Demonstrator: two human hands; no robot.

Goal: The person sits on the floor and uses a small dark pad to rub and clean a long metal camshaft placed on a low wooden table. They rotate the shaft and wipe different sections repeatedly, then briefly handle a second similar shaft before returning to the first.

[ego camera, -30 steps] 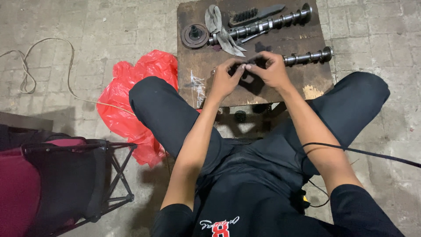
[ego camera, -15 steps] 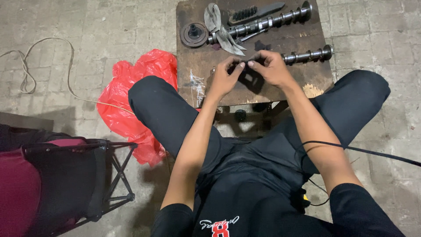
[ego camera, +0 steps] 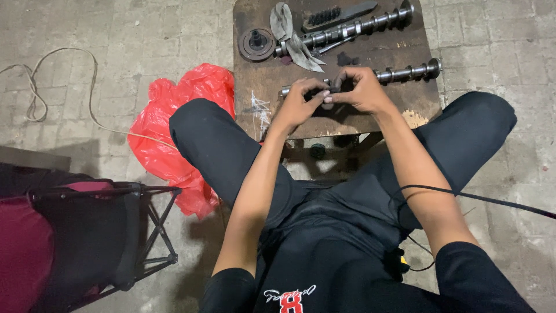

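Near camshaft (ego camera: 408, 73) lies under both hands' (ego camera: 301, 103) fingertips.

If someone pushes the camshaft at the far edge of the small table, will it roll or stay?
The far camshaft is round and metal, so it probably feels heavy and stiff. Its lobes and the grey rag draped over it likely limit rolling.

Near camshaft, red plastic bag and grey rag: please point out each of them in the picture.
near camshaft (ego camera: 408, 73), head view, on a lobe of its bare right part.
red plastic bag (ego camera: 174, 124), head view, on its crumpled middle.
grey rag (ego camera: 289, 36), head view, on the fold lying over the far camshaft.
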